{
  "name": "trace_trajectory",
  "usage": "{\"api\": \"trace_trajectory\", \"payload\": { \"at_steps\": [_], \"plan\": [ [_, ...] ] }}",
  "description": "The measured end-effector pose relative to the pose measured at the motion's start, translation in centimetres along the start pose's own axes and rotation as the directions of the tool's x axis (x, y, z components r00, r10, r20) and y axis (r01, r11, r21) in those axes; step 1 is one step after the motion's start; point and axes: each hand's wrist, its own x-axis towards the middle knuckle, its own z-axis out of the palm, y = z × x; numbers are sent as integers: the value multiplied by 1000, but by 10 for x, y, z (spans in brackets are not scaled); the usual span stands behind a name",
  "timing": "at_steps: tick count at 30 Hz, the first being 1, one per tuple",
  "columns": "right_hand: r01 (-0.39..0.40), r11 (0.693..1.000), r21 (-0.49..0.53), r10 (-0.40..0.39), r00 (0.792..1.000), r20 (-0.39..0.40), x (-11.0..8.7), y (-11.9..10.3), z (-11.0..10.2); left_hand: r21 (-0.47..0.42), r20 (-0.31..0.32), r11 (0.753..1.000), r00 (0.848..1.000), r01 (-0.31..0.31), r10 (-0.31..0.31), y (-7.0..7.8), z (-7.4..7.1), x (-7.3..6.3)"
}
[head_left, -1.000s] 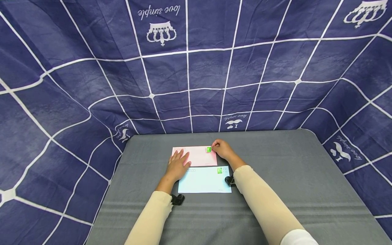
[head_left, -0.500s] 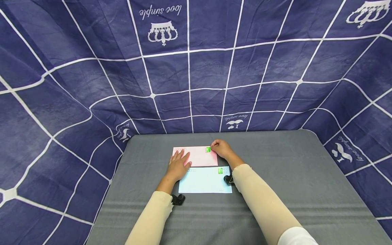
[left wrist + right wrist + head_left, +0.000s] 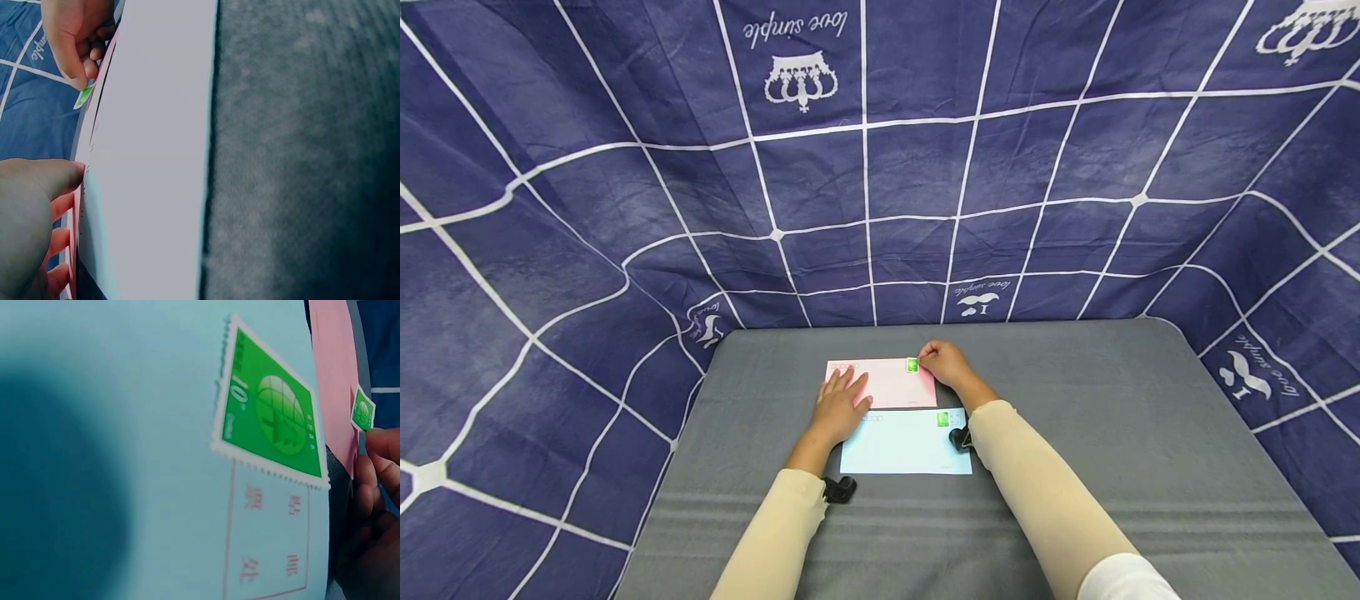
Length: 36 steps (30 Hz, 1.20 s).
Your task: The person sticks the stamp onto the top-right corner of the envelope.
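Note:
A pink envelope (image 3: 891, 385) lies at the far side of the table, with a light blue envelope (image 3: 906, 450) nearer. My left hand (image 3: 838, 408) rests with spread fingers on the pink envelope's left part. Thumb and index finger of my right hand (image 3: 946, 364) pinch a green postage stamp (image 3: 363, 412) by its edge. It is at the pink envelope's upper right corner; in the left wrist view the pinched stamp (image 3: 84, 97) looks tilted up from the paper. Another green stamp (image 3: 275, 409) sits on the blue envelope's upper right, beside a printed red box.
Grey cloth covers the table (image 3: 1097, 433). Behind and at both sides hangs a dark blue curtain (image 3: 910, 175) with white lines. Black wrist cameras (image 3: 839, 490) are worn at both cuffs; the right one overlaps the blue envelope's edge.
The pinched stamp has shifted slightly left relative to the pink envelope, along with my right hand. My left hand stays on the envelope. The whole head view has drifted a little.

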Motion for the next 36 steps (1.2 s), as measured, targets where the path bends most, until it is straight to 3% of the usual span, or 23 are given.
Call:
{"api": "trace_trajectory", "payload": {
  "at_steps": [22, 36],
  "plan": [
    [-15, 995, -100, 15, 1000, -4, 0, -4, -1, 10, -5, 1000, 1000, -11, 12, -1, 1, 1],
    [-22, 994, -106, 21, 1000, -13, 0, -5, 1, 13, -8, 1000, 1000, -12, 12, -1, 1, 0]
  ]
}}
